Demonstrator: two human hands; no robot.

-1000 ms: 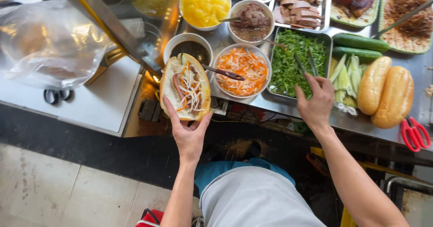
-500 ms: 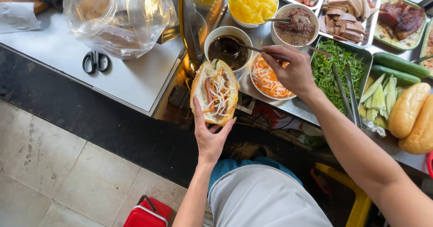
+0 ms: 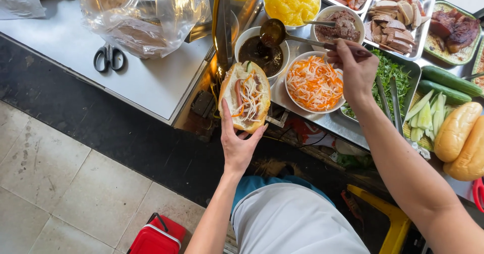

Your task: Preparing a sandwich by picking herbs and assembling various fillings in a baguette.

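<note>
Sandwich (image 3: 247, 96), a split roll filled with meat and shredded vegetables, sits just left of the frame's centre, cradled from below by our left hand (image 3: 238, 143); the fingers curl up around its underside, keeping the cut side up so that filling stays in.

Largest to smallest, we note: the steel counter (image 3: 151, 82) across the upper left, carrying a crumpled clear plastic bag (image 3: 136, 12) and black scissors (image 3: 108, 57); the trays of sliced meats (image 3: 393, 12) at upper right; the bread rolls (image 3: 461, 138) at the right edge; the bowl of shredded carrot and radish (image 3: 313, 82); the bowl of dark sauce (image 3: 259, 52).

Our right hand (image 3: 355, 70) pinches the handle of a ladle-like spoon (image 3: 275, 32), fingers closed on it, with the spoon's cup raised above the sauce bowl, level enough to hold liquid.

Compared with half a second earlier, the spoon has lifted clear of the sauce, and the sandwich lies closer to the bowl.
</note>
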